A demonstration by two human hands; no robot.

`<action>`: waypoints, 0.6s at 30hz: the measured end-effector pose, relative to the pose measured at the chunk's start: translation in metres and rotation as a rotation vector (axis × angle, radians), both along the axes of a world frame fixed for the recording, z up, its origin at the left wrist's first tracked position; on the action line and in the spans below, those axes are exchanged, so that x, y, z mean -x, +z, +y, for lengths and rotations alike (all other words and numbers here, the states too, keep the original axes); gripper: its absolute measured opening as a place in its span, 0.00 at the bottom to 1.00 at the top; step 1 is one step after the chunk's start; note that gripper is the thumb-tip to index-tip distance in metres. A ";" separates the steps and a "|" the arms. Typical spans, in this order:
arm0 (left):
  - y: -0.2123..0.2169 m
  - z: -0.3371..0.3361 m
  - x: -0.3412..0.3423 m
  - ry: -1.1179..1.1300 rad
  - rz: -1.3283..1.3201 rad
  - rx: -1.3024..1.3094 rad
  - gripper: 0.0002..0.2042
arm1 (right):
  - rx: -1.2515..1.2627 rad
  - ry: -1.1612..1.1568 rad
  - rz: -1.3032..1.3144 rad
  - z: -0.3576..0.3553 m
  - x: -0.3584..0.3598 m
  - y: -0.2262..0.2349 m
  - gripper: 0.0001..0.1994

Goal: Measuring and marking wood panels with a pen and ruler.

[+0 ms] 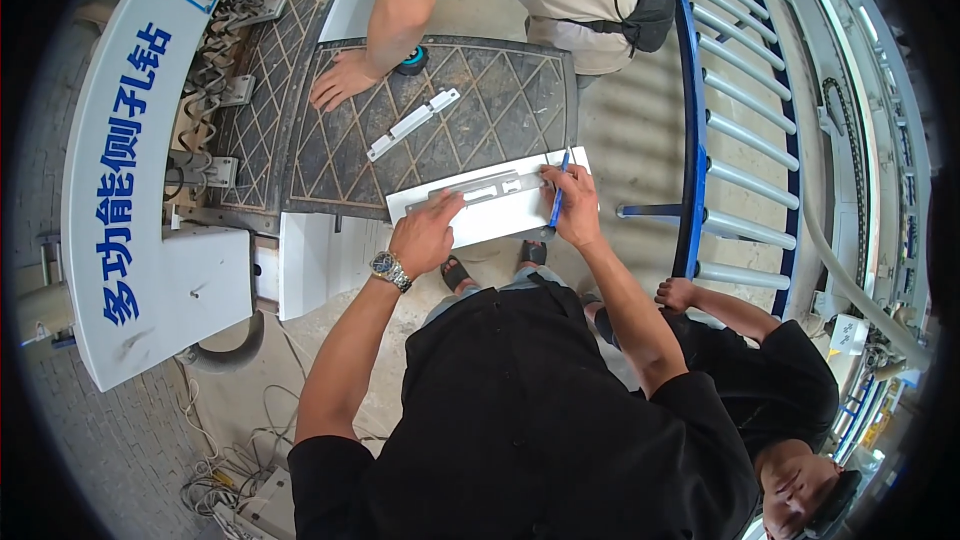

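Note:
A white board [487, 224] lies across the near edge of the dark worktable [470, 65]. On top of it rests a thin, flat template [487, 188] with long cut-outs, greyish or see-through. My left hand [424, 233], a metal watch on its wrist, presses stretched fingers onto the template's left end. A blue pen [557, 202] stands steeply tilted in my right hand [572, 205], whose fingers are closed round it near the board's right end. Whether its tip touches the board I cannot tell. Farther in, a white notched metal strip [413, 125] lies on the table.
Across the table, another person leans a hand [343, 78] on it beside a black-and-teal round object [412, 61]. A white machine [130, 190] with coiled hoses stands left. A blue-framed roller conveyor [740, 140] runs along the right. Another person in black [770, 370] is close at my right.

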State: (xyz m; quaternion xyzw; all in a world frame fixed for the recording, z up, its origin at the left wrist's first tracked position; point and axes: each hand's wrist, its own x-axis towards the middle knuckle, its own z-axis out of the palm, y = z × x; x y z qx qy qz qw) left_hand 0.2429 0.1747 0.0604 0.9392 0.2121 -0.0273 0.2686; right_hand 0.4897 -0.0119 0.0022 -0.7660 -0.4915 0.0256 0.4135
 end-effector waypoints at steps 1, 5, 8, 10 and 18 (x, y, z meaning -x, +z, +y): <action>-0.001 -0.001 0.001 0.005 0.004 0.002 0.26 | -0.010 -0.005 0.012 0.000 0.000 0.000 0.17; -0.003 -0.005 0.001 0.017 -0.013 -0.011 0.26 | 0.025 -0.023 0.068 0.001 -0.002 -0.001 0.16; -0.003 -0.008 0.001 0.029 -0.032 -0.024 0.26 | 0.022 -0.027 0.074 0.003 -0.003 -0.005 0.15; -0.002 -0.009 0.001 0.034 -0.031 -0.013 0.26 | -0.008 -0.028 0.005 0.004 -0.003 -0.007 0.15; -0.003 -0.011 0.000 0.037 -0.080 -0.005 0.25 | -0.017 -0.017 -0.020 0.006 -0.003 -0.009 0.14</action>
